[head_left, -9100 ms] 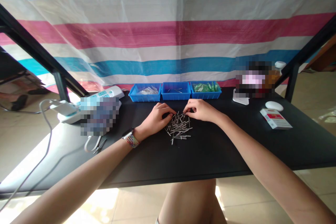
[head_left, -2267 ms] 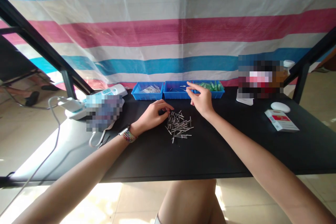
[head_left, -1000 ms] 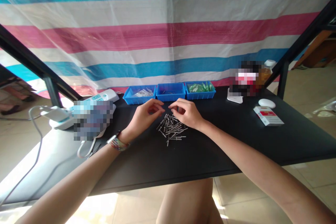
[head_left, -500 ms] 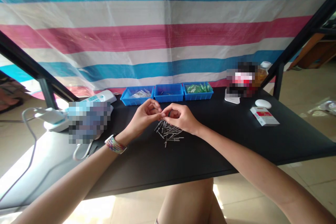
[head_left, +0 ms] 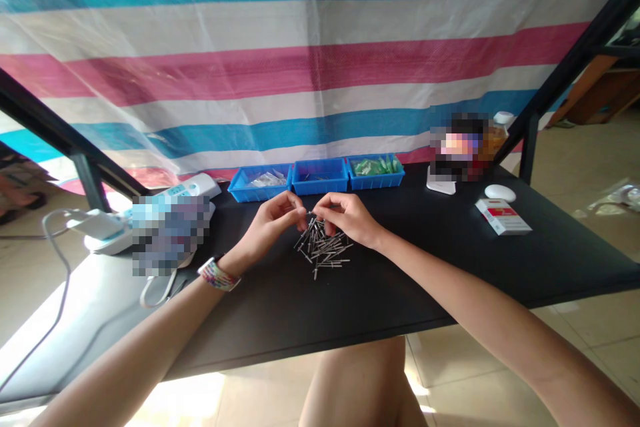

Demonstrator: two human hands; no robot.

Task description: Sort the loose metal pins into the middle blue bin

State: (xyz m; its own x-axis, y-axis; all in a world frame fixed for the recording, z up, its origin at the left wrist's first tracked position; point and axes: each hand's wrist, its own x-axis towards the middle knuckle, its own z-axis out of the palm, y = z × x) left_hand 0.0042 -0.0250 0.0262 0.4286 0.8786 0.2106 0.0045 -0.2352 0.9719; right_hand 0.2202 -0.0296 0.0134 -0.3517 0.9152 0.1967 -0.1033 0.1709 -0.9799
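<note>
My left hand (head_left: 281,219) and my right hand (head_left: 346,217) are close together over the black table, with thumbs and fingertips pinched. Between them a small silver pop rivet (head_left: 309,213) bridges the short gap, one end at each hand's fingertips; the fingers hide much of it. Just below lies a loose pile of pop rivets (head_left: 323,250), thin metal pins pointing in many directions. Behind my hands stands a blue bin (head_left: 320,185) with a few thin pins in it.
A second blue bin (head_left: 240,195) holds clear plastic bags, a third blue bin (head_left: 380,180) green packets. On the left lies a power strip (head_left: 200,185) with a charger (head_left: 103,223) and cable. To the right are a small box (head_left: 503,217), a white oval object (head_left: 500,193) and a bottle (head_left: 501,125).
My hands have moved slightly apart from touching fingertips, and the rivet now shows between them. The pile looks the same; the view has shifted a little.
</note>
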